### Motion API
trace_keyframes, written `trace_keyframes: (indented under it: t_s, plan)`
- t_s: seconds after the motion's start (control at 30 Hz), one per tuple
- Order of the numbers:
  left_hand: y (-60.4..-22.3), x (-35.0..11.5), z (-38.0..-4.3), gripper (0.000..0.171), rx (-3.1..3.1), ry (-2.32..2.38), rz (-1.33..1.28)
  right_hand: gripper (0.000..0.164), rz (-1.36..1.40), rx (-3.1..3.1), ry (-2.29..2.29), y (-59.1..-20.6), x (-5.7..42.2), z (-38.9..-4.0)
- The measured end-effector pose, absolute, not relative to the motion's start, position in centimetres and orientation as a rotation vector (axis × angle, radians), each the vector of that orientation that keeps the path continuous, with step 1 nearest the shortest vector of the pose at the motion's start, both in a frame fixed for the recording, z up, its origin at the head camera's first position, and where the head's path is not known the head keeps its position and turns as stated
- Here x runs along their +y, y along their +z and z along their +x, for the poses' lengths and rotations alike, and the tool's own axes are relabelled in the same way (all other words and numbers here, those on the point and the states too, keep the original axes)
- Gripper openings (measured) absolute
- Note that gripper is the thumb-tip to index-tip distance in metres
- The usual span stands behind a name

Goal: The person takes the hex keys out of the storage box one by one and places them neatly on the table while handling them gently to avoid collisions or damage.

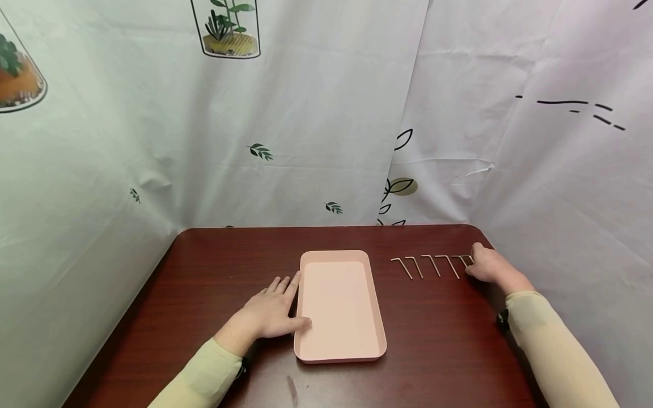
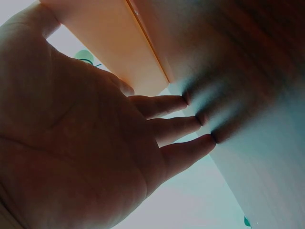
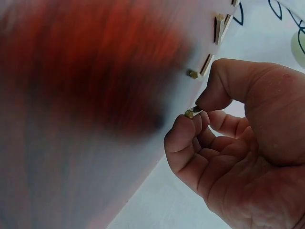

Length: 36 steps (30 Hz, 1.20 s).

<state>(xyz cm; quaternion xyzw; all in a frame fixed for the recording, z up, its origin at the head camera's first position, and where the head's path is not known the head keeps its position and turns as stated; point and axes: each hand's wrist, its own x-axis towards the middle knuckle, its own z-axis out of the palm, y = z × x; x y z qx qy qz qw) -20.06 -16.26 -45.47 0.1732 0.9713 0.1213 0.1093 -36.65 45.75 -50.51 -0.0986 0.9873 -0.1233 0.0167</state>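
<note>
The pink rectangular tray point(image 1: 339, 311) lies lengthwise on the dark red-brown table point(image 1: 204, 306). My left hand point(image 1: 267, 313) rests against the tray's left side with straight, spread fingers; its thumb lies over the rim. In the left wrist view, fingertips point(image 2: 205, 138) touch the table beside the tray wall point(image 2: 119, 43). At the far right, my right hand point(image 1: 487, 265) pinches a brass-coloured hex key point(image 3: 192, 113) between thumb and fingers. Most of that key is hidden by the fingers. Several similar L-shaped hex keys point(image 1: 431, 265) lie in a row left of this hand.
A white curtain point(image 1: 316, 113) printed with plants surrounds the table at the back and both sides. The table's back right corner point(image 1: 474, 229) is close to the right hand. A dark smear point(image 1: 292, 390) marks the table near the front.
</note>
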Motion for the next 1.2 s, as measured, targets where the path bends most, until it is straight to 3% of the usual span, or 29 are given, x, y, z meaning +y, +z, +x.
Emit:
trace_keyframes:
  t_s: [0.2, 0.63, 1.2]
  plan:
    - [-45.5, -16.2, -20.1, 0.121, 2.857, 0.361, 0.508, 0.041, -0.311, 3.035, -0.370, -52.0, 47.6, -38.2]
    - [-45.7, -16.3, -20.2, 0.120, 2.861, 0.355, 0.517, 0.037, -0.257, 3.005, -0.377, -46.3, 43.3, -34.3]
    - [-45.6, -16.2, -20.1, 0.120, 2.856, 0.360, 0.511, 0.019, -0.278, 2.921, -0.327, -49.6, 46.3, -37.6]
